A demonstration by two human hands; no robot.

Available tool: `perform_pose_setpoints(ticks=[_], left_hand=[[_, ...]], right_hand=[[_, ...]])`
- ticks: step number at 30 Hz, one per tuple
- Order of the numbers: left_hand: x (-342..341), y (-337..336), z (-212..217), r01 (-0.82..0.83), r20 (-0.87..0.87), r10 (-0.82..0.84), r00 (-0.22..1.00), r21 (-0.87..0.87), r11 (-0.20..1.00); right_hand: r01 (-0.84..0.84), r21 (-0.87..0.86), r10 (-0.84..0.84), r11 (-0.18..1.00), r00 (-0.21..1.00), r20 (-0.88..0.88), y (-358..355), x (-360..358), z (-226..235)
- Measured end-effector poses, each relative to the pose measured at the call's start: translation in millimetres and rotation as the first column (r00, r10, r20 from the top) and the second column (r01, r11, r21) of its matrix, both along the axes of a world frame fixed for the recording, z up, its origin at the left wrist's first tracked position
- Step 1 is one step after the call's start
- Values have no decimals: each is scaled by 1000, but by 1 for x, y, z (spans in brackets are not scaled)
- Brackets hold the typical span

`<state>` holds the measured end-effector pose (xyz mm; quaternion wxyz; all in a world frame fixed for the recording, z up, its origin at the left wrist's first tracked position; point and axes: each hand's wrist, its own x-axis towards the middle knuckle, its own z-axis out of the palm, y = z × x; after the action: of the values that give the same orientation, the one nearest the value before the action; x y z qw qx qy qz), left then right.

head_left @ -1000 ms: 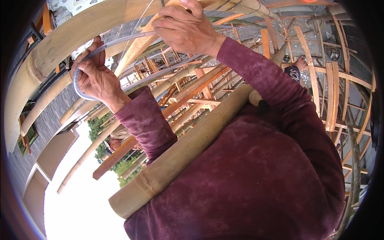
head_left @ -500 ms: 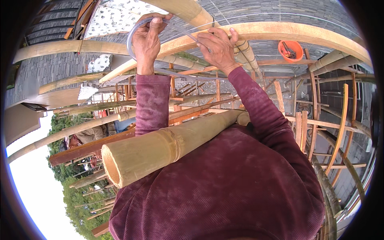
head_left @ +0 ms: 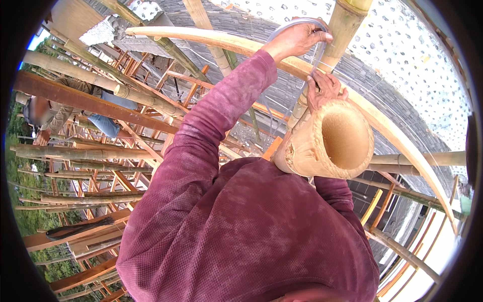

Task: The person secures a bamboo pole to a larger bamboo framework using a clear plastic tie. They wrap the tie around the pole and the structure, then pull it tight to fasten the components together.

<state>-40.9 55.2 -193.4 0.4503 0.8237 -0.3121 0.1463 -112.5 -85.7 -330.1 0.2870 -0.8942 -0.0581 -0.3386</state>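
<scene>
My left hand point(head_left: 297, 39) is raised high and closed on a loop of clear tube point(head_left: 294, 23) that arches over a curved bamboo beam point(head_left: 201, 36). My right hand point(head_left: 324, 88) is just below it, gripping the tube's lower run against an upright bamboo pole point(head_left: 346, 25). A thick hollow bamboo section point(head_left: 347, 138) lies over my right shoulder. Its open cut end faces the camera and hides my right forearm. Both arms wear maroon sleeves.
A lattice of bamboo poles point(head_left: 75, 151) and rusty steel beams point(head_left: 85, 100) fills the left and lower view. Another person point(head_left: 65, 108) in a tan jacket and jeans crouches on it at far left. A grey tiled roof point(head_left: 282, 95) and pebbled wall point(head_left: 412, 55) lie behind.
The view has swung round. The hollow bamboo's open end has shifted from lower left to the right. Both hands stay on the tube, now at the upright pole.
</scene>
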Motion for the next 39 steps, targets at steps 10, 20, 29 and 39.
perform_pose_setpoints(ticks=[10,20,29,39], left_hand=[[-8,2,5,70,-111,-76,991,-58,996],[-21,-2,9,130,-220,-176,959,-211,969],[-23,2,-2,50,-249,-24,968,102,994],[-26,11,-12,-121,-201,132,971,68,990]], right_hand=[[-14,61,4,998,987,162,-2,11,-9],[-74,167,43,983,983,180,1,2,0],[-97,204,47,974,971,235,1,4,0],[-85,216,60,973,991,123,4,2,5]])
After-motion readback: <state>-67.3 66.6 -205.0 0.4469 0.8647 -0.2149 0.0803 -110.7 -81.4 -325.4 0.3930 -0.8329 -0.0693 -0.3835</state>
